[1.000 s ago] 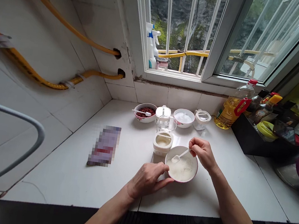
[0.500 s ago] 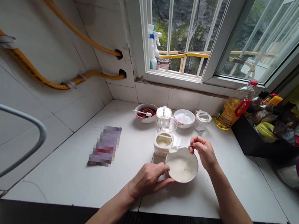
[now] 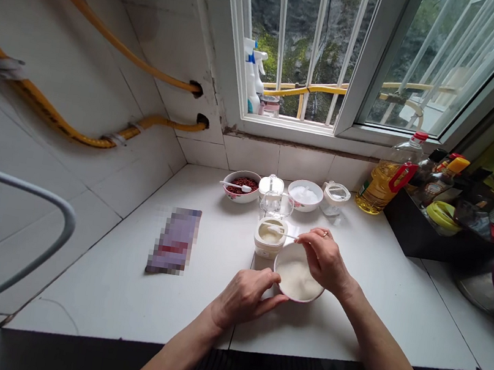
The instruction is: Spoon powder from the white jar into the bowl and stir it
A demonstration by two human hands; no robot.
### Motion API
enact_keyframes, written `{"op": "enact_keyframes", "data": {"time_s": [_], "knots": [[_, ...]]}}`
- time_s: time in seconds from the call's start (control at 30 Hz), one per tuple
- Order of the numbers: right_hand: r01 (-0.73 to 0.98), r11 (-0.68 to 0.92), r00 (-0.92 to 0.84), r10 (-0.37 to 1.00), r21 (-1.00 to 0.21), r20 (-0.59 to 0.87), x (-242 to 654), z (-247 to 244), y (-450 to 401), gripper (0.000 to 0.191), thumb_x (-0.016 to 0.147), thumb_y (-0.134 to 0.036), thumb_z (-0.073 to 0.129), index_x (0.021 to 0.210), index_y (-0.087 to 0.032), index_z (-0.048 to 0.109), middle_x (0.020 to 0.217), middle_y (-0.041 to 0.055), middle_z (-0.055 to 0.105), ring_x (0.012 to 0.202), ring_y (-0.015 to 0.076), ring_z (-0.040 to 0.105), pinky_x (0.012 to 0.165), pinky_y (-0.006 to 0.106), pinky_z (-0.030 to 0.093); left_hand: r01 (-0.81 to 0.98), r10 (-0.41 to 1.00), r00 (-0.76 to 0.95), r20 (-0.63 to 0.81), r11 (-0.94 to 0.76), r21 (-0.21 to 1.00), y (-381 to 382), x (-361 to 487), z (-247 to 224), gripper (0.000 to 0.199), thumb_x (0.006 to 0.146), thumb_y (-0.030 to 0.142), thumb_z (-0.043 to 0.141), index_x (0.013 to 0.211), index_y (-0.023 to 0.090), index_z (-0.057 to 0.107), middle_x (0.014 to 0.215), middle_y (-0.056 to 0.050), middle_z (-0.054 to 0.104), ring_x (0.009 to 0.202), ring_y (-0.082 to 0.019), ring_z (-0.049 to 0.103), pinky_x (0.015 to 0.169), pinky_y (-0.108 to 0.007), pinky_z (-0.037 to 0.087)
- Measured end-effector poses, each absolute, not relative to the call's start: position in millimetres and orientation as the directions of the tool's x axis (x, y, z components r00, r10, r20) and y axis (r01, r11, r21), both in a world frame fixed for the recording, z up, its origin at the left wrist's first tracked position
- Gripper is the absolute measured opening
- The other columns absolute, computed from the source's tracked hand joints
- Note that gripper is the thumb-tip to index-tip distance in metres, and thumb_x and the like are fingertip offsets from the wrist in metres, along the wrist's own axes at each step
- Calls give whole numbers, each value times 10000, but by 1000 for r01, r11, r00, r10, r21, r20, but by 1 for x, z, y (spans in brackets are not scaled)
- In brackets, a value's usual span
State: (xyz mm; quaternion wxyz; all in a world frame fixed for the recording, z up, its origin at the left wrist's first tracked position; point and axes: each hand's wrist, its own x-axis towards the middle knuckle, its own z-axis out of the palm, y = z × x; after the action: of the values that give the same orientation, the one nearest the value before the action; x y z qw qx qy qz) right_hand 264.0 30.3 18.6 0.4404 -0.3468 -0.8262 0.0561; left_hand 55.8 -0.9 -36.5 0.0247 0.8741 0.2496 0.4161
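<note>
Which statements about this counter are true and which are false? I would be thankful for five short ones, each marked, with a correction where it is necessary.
1. The right hand holds a white spoon at the mouth of the near jar. True.
2. The left hand rests on the blurred purple item. False: the left hand is at the rim of the near bowl.
3. A second spoon lies across the bowl of dark red pieces. True.
4. The oil bottle stands at the far left of the counter. False: the oil bottle stands on the right, beside the black box.
5. The near jar's clear lid is raised. True.
</note>
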Motion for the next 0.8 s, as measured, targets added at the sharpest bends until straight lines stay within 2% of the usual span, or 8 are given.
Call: {"op": "enact_keyframes", "data": {"time_s": [0.07,0.13,0.2,0.27,0.4,0.5,0.67,0.8], "knots": [[503,708,-261,671,-495,694,267,24,27,168,891,-88,464,885,-210,579,810,51,677,774,198,596,789,361,455,409,449,529,720,-878,247,-1,56,-36,225,995,381,481,901,177,492,608,50,522,449,-87,482,460,-212,372],[472,639,-163,741,-608,652,272,29,23,150,861,-109,470,806,-213,562,726,25,633,710,187,573,729,336,452,401,446,526,724,-881,251,-1,56,-35,218,992,378,485,912,176,495,610,49,527,454,-88,484,460,-212,376],[452,576,-154,802,-681,577,275,33,22,157,801,-103,457,733,-213,544,657,3,585,644,170,536,677,313,434,398,453,525,720,-879,263,0,56,-35,208,981,373,503,914,177,502,609,48,531,458,-89,487,461,-212,381],[467,539,-223,839,-701,496,275,33,23,163,741,-89,440,683,-210,533,629,-5,568,612,155,504,647,297,411,400,459,526,716,-876,269,-1,55,-35,201,972,370,516,907,179,505,605,51,529,459,-88,489,462,-211,382],[527,542,-399,838,-655,372,267,28,24,173,688,-72,427,641,-204,529,609,-6,580,609,147,476,652,286,394,410,456,534,712,-876,254,-1,55,-36,204,980,371,500,908,180,496,612,49,529,461,-87,493,466,-212,383],[511,508,-412,853,-694,322,263,26,24,168,674,-80,426,624,-204,528,593,-8,573,625,149,477,647,276,396,409,456,532,713,-876,256,0,55,-36,205,978,372,505,907,180,498,612,48,531,460,-89,494,466,-214,381],[301,231,-264,952,-925,152,269,28,28,117,660,-159,435,614,-196,535,488,-45,473,481,110,409,491,239,322,405,451,527,720,-878,254,0,55,-35,212,983,377,497,907,179,496,609,51,529,454,-87,492,463,-213,382],[110,69,-166,985,-991,50,275,31,36,81,619,-211,477,585,-189,547,440,-52,461,434,101,394,471,243,314,408,446,531,720,-880,243,0,55,-35,219,992,380,484,915,175,494,613,48,536,454,-85,490,463,-210,384]]}}
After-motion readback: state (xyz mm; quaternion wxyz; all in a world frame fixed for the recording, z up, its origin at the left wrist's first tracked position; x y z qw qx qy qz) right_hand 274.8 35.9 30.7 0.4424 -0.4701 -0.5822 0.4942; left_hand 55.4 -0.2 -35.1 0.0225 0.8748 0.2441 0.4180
